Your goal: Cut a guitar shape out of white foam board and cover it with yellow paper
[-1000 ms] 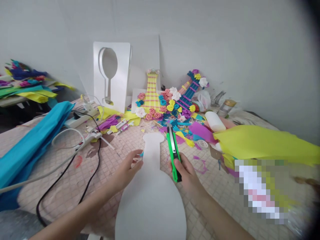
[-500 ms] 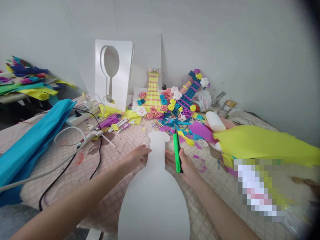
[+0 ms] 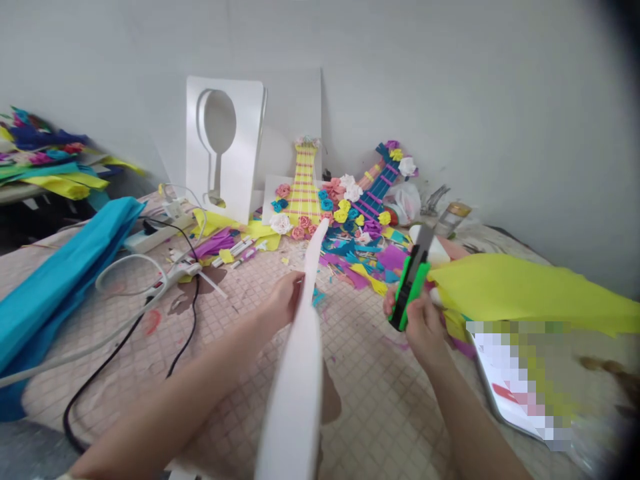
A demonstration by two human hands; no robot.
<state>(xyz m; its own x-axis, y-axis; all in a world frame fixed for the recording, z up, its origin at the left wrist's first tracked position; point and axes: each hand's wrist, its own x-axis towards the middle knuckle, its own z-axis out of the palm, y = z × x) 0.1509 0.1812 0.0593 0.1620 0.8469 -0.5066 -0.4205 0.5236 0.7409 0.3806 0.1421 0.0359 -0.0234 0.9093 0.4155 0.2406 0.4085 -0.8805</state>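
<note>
My left hand (image 3: 289, 297) grips the neck of a white board cutout (image 3: 295, 380), shaped like a stringed instrument with a rounded body. The cutout is tipped nearly on edge, so its flat face shows only as a narrow strip. My right hand (image 3: 423, 320), to the right and apart from the cutout, is wrapped round a green and black utility knife (image 3: 410, 287). The knife's blade is out and points up and to the right. Part of the left fingers is hidden behind the neck.
White boards with an instrument-shaped hole (image 3: 250, 147) lean on the wall. Two flower-decorated instrument models (image 3: 303, 183) stand behind paper scraps (image 3: 350, 257). Blue paper (image 3: 75, 280) and cables (image 3: 197, 313) lie left; yellow paper (image 3: 525, 287) and a partly blurred device (image 3: 505, 400) lie right.
The cutout has turned from facing me to nearly edge-on. My right hand has left its neck and moved right with the knife, whose blade now shows more. The left hand still holds the neck.
</note>
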